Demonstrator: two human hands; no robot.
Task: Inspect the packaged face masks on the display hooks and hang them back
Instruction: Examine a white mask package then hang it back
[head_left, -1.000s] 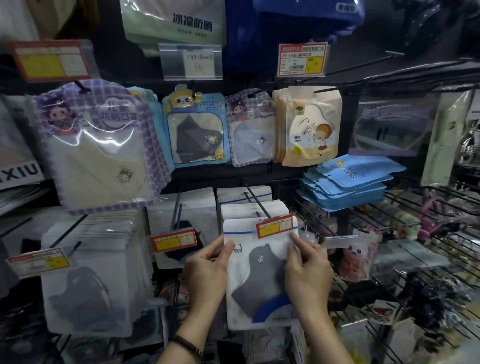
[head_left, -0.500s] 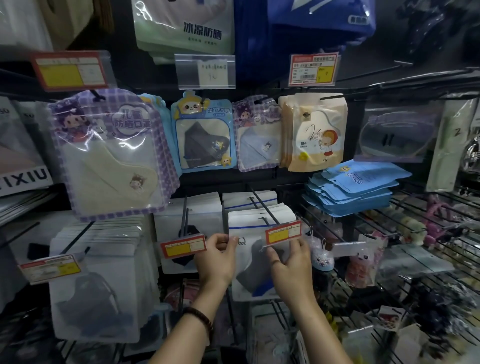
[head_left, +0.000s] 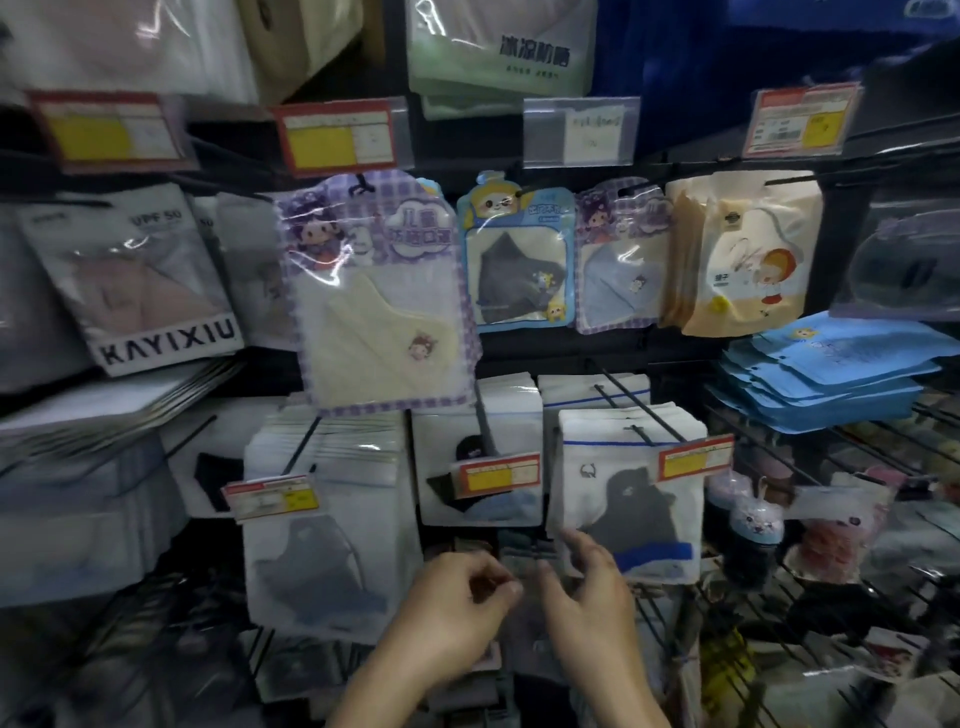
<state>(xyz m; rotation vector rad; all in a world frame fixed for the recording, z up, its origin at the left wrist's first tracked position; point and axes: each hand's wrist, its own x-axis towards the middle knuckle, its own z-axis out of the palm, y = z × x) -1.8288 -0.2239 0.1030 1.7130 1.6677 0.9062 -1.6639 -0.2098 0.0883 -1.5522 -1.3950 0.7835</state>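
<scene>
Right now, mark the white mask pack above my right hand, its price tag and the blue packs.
white mask pack (head_left: 628, 499): head view, front window.
price tag (head_left: 679, 464): head view, yellow patch.
blue packs (head_left: 852, 349): head view, top pack.

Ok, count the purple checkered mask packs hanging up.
2: the large purple checkered pack hangs left of the blue cartoon pack, the small purple checkered pack right of it. Others may hide behind.

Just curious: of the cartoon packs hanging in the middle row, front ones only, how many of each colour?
purple checked packs: 2
blue pack: 1
cream pack: 1
Total: 4
</scene>
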